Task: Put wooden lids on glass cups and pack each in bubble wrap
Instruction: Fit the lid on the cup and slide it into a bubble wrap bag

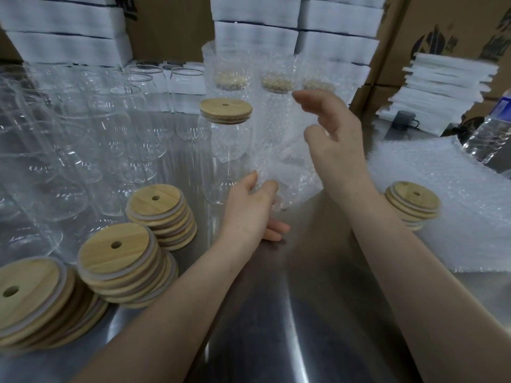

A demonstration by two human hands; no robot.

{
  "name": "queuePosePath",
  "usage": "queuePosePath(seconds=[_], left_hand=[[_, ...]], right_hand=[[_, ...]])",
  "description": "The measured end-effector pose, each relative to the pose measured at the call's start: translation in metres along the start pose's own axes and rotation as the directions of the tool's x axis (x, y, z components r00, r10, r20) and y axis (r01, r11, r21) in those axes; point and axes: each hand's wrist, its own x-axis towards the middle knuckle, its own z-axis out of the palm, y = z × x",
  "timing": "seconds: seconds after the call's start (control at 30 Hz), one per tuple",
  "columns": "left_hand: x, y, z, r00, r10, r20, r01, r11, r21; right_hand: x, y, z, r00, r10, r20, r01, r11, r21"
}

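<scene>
A glass cup wrapped in bubble wrap [273, 139] stands upright at the middle of the steel table [276, 299], a wooden lid showing through near its top. My left hand [251, 208] pinches the wrap at the cup's base. My right hand [329, 131] hovers beside the wrapped cup on its right, fingers loosely spread and holding nothing. Just left stands an unwrapped glass cup [229, 150] with a wooden lid [226, 109] on it. Two more wrapped cups [229, 76] [318, 84] stand behind.
Several bare glass cups [83, 139] crowd the left. Three stacks of wooden lids [163, 214] [124, 266] [33, 302] sit front left, another stack [413, 205] at right on bubble wrap sheets [442, 205]. White foam stacks [442, 87], cardboard boxes and a plastic bottle [489, 134] stand behind.
</scene>
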Motion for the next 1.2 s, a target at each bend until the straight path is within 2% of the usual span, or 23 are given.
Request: queuePosePath(seconds=[0.1, 0.2, 0.27, 0.4, 0.47, 0.63, 0.77, 0.87, 0.97, 1.03, 1.2], left_hand=[[-0.001, -0.001, 0.001, 1.0, 0.005, -0.001, -0.005, 1.0, -0.006], [-0.002, 0.0, 0.0, 1.0, 0.018, -0.002, -0.018, 1.0, -0.014], [-0.004, 0.002, -0.001, 1.0, 0.029, 0.01, -0.029, 1.0, 0.003], [-0.008, 0.004, -0.003, 0.998, 0.053, 0.018, -0.053, 0.999, -0.005], [-0.007, 0.003, -0.003, 0.998, 0.061, 0.028, -0.061, 0.998, -0.013], [-0.005, 0.002, -0.004, 0.997, 0.064, 0.039, -0.064, 0.998, -0.018], [-0.004, 0.006, -0.003, 0.999, 0.002, 0.046, 0.0, 0.999, -0.037], [0.0, 0.007, -0.004, 0.997, -0.058, 0.046, 0.061, 0.996, -0.062], [0.004, 0.007, -0.007, 0.994, -0.093, 0.051, 0.098, 0.991, -0.096], [0.006, 0.009, -0.009, 0.991, -0.128, 0.051, 0.133, 0.983, -0.13], [0.003, 0.012, -0.015, 0.982, -0.163, 0.092, 0.177, 0.969, -0.173]], right_hand=[[0.006, -0.017, 0.009, 0.998, -0.037, 0.047, 0.033, 0.996, 0.077], [0.012, -0.031, 0.027, 0.961, 0.078, 0.266, -0.061, 0.995, -0.073], [0.015, -0.035, 0.039, 0.93, 0.107, 0.351, -0.042, 0.981, -0.187], [0.018, -0.032, 0.056, 0.906, 0.142, 0.4, -0.007, 0.947, -0.32], [0.017, -0.027, 0.06, 0.916, 0.129, 0.38, -0.002, 0.948, -0.318], [0.009, -0.021, 0.06, 0.972, 0.07, 0.223, -0.035, 0.987, -0.157], [0.005, -0.022, 0.048, 1.0, 0.005, -0.017, -0.003, 0.987, 0.158], [0.01, -0.024, 0.035, 0.99, 0.082, -0.11, -0.026, 0.899, 0.437], [0.013, -0.026, 0.024, 0.972, 0.224, -0.07, -0.127, 0.753, 0.646], [0.013, -0.026, 0.019, 0.964, 0.256, -0.065, -0.143, 0.713, 0.686], [0.011, -0.022, 0.006, 0.977, 0.183, -0.106, -0.072, 0.758, 0.648]])
